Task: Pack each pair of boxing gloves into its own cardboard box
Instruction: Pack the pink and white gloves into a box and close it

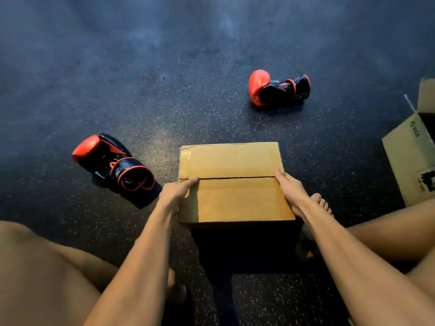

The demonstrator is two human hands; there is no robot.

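A brown cardboard box [233, 182] stands on the floor in front of me with its two top flaps folded shut along a middle seam. My left hand [175, 195] grips its left edge, thumb lying on top by the seam. My right hand [290, 188] holds the right edge the same way. One red and black boxing glove [113, 162] lies on the floor to the left of the box. A second red and black glove [277, 88] lies farther off, beyond the box to the right. What the box contains is hidden.
A second cardboard box [412, 158] with a raised flap stands at the right edge of the view. The floor [164, 67] is dark speckled rubber. My bare knees and a foot [321, 203] flank the box close to me.
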